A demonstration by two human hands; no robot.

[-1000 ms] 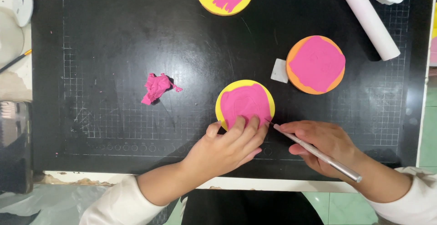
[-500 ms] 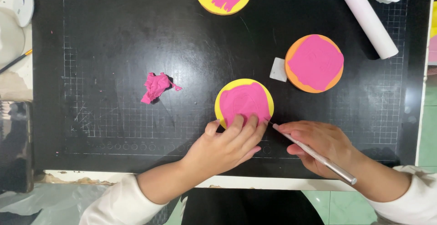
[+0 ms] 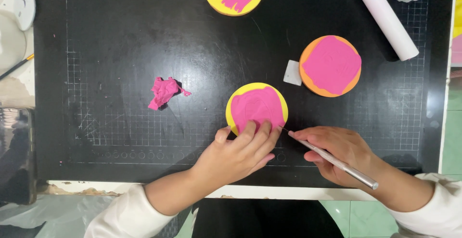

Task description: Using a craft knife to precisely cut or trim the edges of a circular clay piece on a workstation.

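Pink clay, crumpled into a scrap (image 3: 164, 92), lay left on the black cutting mat (image 3: 120, 40) covering the surface. The left hand (image 3: 236, 154) pressed spread fingers on the near edge of the yellow disc (image 3: 257, 107) with its pink layer; steady, flat pressure seemed best to stop it turning. The right hand (image 3: 337, 151) gripped a thin metal tool (image 3: 332, 159), tip at the disc's rim, best kept low and light. Against the earlier frame, almost nothing had shifted.

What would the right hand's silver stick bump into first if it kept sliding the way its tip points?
Probably the yellow disc with pink on top: the right hand aims the thin metal tool up-left, tip right by the disc's edge.
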